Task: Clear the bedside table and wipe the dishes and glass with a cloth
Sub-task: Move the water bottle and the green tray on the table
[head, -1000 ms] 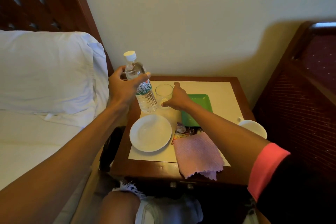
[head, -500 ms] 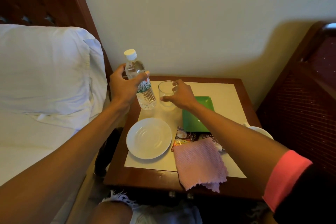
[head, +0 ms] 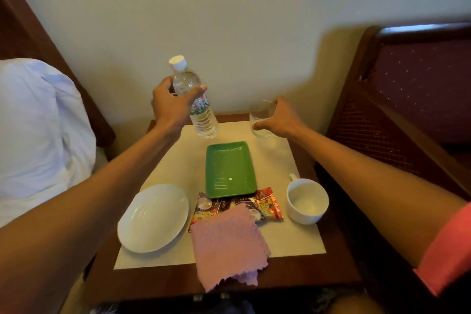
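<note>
Left hand (head: pixel 171 107) grips the water bottle (head: pixel 202 116) aloft; right hand (head: pixel 284 120), fingers curled, holds the glass (head: pixel 261 117), seemingly lifted.

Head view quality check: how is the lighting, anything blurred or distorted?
Head view: warm, dim light, a broad soft shadow on the wall beside the chair; the chair looks smeared; the glass in the right hand reads faint, the bottle in the left hand clearer; wide-angle stretch toward the edges.

Not much on show tbh: left hand (head: pixel 173 107) and right hand (head: pixel 283 120) are bare, forearms too. Right arm has 1 short sleeve (head: pixel 446 250) with a wide coral-pink cuff, and the fabric past it looks black.
</note>
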`<state>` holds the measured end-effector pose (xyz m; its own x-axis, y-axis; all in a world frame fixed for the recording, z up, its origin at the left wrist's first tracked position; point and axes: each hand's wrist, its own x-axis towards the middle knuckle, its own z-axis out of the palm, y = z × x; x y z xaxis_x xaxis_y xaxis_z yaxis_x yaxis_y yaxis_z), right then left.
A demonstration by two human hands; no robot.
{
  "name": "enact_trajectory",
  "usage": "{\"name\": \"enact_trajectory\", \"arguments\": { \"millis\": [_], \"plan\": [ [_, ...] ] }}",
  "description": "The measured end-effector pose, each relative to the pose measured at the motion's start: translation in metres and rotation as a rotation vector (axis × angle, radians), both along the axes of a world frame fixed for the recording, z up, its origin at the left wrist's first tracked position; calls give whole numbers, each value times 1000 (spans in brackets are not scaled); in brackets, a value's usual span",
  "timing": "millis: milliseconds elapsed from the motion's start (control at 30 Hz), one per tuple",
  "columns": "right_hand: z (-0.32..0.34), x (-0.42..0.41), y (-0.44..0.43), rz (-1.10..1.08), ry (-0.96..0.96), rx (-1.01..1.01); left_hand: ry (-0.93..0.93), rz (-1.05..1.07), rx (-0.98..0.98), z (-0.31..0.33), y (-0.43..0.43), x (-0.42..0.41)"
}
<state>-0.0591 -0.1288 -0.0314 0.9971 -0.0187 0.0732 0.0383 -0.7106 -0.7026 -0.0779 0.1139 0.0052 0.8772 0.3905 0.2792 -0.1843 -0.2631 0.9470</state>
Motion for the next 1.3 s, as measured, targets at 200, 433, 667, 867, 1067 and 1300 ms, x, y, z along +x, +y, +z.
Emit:
{"name": "enact_trajectory", "arguments": {
  "millis": [200, 433, 667, 867, 1067, 1300],
  "plan": [
    [-21, 3, -43, -48, 59, 16, 89, -12, -39, -9, -64, 48],
    [-37, 15, -58, -33, 92, 51, 165, -73, 31, -32, -113, 77],
    [-52, 26, -60, -5, 45, 72, 180, -146, 161, -35, -122, 99],
    [-52, 21, -58, -18, 50, 82, 332, -241, 264, -33, -111, 82],
    [-18, -7, -44, 5, 29, 189, 349, -304, 126, -16, -78, 1],
    [48, -69, 4, 308, 138, 244, 570, -529, -382, -4, -44, -91]
  ]
}}
